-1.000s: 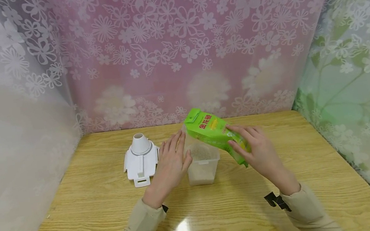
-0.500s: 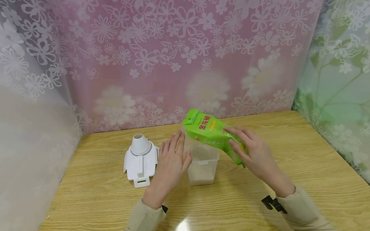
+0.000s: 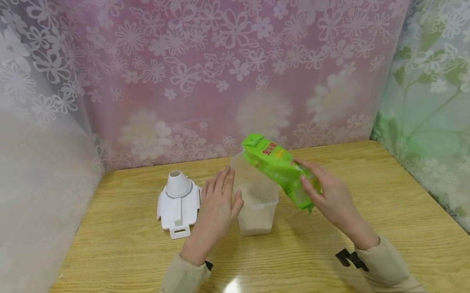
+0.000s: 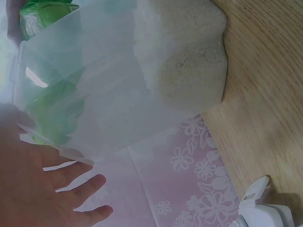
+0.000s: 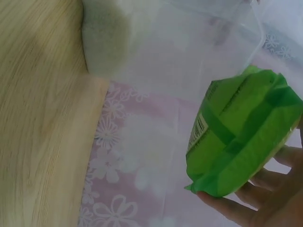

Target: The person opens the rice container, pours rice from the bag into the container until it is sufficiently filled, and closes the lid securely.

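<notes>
Green bag tipped over a clear tub, seemingly at the pouring step.
One green bag (image 3: 278, 168) slants above the mouth of one tub (image 3: 266, 205) holding grain (image 4: 191, 66); the right hand (image 3: 332, 198) clasps its lower end, while the left hand (image 3: 216, 211) lies straight-fingered against the tub. Next likely calls for a steeper tilt. One white spouted lid (image 3: 177, 187) sits left.
</notes>
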A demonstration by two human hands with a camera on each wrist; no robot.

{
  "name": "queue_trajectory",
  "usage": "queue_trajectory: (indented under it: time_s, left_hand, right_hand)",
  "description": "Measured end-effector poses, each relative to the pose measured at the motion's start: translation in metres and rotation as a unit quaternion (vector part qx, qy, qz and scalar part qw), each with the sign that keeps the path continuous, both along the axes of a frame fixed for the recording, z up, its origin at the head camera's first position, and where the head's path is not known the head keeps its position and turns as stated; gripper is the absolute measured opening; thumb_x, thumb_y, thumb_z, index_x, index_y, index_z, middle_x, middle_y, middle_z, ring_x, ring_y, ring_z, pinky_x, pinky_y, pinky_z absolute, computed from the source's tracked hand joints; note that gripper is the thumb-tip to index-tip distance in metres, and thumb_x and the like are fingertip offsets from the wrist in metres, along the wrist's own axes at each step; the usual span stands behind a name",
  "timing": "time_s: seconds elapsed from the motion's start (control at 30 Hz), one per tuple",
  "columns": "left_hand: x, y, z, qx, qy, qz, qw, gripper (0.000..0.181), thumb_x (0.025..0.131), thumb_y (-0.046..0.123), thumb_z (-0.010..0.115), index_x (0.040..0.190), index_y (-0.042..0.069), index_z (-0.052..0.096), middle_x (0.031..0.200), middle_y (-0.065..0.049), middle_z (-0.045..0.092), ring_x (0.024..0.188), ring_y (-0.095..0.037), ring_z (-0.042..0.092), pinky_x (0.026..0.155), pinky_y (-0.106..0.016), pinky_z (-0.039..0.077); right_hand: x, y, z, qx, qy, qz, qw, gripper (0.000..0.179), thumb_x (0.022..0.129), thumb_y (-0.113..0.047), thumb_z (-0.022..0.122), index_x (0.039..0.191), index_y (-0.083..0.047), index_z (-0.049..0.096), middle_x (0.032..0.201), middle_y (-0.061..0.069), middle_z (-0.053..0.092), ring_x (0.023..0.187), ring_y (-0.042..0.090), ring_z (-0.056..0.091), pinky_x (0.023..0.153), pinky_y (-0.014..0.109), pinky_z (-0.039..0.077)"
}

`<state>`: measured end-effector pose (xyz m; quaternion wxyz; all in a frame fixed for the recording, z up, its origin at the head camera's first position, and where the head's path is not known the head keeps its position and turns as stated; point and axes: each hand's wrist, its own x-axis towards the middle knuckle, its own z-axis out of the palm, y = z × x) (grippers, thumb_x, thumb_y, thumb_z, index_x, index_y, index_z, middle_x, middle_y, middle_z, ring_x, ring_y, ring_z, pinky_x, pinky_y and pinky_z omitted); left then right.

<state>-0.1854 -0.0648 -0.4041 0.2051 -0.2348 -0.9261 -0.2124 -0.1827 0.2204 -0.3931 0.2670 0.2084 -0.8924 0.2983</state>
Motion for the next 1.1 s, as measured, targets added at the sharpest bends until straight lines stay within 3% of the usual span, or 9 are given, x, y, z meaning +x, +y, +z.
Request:
queue_trajectory:
  time_s: [0.07,0.13,0.2,0.23,0.57,0.67,0.9,1.1]
  left_hand:
    - [0.0,0.0,-0.001,0.0,-0.003,-0.002,1.0,0.056,0.106,0.028,0.042,0.154,-0.002,0.038,0.159,-0.016,0.037,0.142,-0.04,0.039,0.114,-0.064,0.03]
    - [0.0,0.0,-0.001,0.001,-0.006,-0.003,1.0,0.056,0.106,0.028,0.041,0.154,-0.001,0.038,0.16,-0.016,0.036,0.142,-0.04,0.039,0.115,-0.064,0.029]
    - [-0.001,0.0,-0.001,0.002,-0.008,-0.006,1.0,0.057,0.106,0.028,0.042,0.154,-0.001,0.037,0.16,-0.016,0.036,0.141,-0.04,0.039,0.115,-0.064,0.029]
    - [-0.001,0.0,-0.001,0.004,-0.007,-0.007,0.9999,0.057,0.106,0.027,0.042,0.154,-0.002,0.037,0.16,-0.017,0.036,0.141,-0.04,0.039,0.115,-0.064,0.028]
    - [-0.001,-0.001,0.0,0.004,-0.01,-0.008,0.9999,0.058,0.106,0.028,0.042,0.155,-0.002,0.036,0.16,-0.017,0.035,0.141,-0.04,0.04,0.115,-0.064,0.028]
    - [-0.001,-0.001,0.0,0.004,-0.007,-0.007,0.9999,0.057,0.106,0.027,0.043,0.155,-0.002,0.036,0.16,-0.017,0.035,0.14,-0.04,0.04,0.115,-0.064,0.028]
    - [-0.001,-0.001,-0.001,0.005,-0.004,-0.006,1.0,0.057,0.106,0.026,0.046,0.154,-0.002,0.037,0.16,-0.016,0.036,0.14,-0.04,0.041,0.115,-0.064,0.029]
    - [0.0,-0.001,-0.001,0.003,-0.002,-0.006,1.0,0.057,0.106,0.028,0.044,0.154,-0.002,0.037,0.159,-0.017,0.036,0.14,-0.041,0.041,0.115,-0.064,0.029]
  right_hand:
    - [-0.002,0.003,-0.001,-0.002,0.011,-0.023,0.9997,0.044,0.104,-0.022,0.055,0.147,-0.015,0.053,0.134,0.018,0.064,0.083,0.03,0.069,0.057,0.041,0.053]
    - [-0.005,0.007,-0.001,0.004,0.023,-0.051,0.9984,0.043,0.104,-0.023,0.055,0.147,-0.016,0.054,0.129,0.021,0.065,0.056,0.018,0.056,0.042,0.031,0.039]
    - [-0.009,0.011,-0.001,0.012,0.028,-0.079,0.9964,0.043,0.105,-0.024,0.054,0.147,-0.015,0.054,0.123,0.024,0.066,0.044,0.01,0.036,0.037,0.026,0.03]
    - [-0.011,0.014,-0.002,0.018,0.026,-0.093,0.9951,0.043,0.105,-0.025,0.053,0.146,-0.015,0.054,0.121,0.024,0.067,0.043,0.007,0.027,0.036,0.026,0.027]
    - [-0.031,0.042,-0.016,0.058,-0.043,-0.191,0.9788,0.045,0.107,-0.032,0.046,0.144,-0.007,0.053,0.122,0.033,0.061,0.041,0.019,0.035,0.035,0.032,0.029]
    - [-0.036,0.05,-0.021,0.072,-0.07,-0.211,0.9722,0.046,0.108,-0.034,0.044,0.144,-0.006,0.053,0.12,0.034,0.061,0.046,0.024,0.044,0.036,0.032,0.031]
    - [-0.042,0.063,-0.033,0.097,-0.122,-0.234,0.9598,0.047,0.108,-0.034,0.041,0.142,-0.003,0.053,0.118,0.037,0.059,0.066,0.039,0.061,0.043,0.039,0.042]
    - [-0.044,0.071,-0.041,0.137,-0.199,-0.234,0.9417,0.055,0.108,-0.039,0.041,0.144,0.002,0.049,0.118,0.04,0.056,0.06,0.035,0.057,0.041,0.038,0.04]
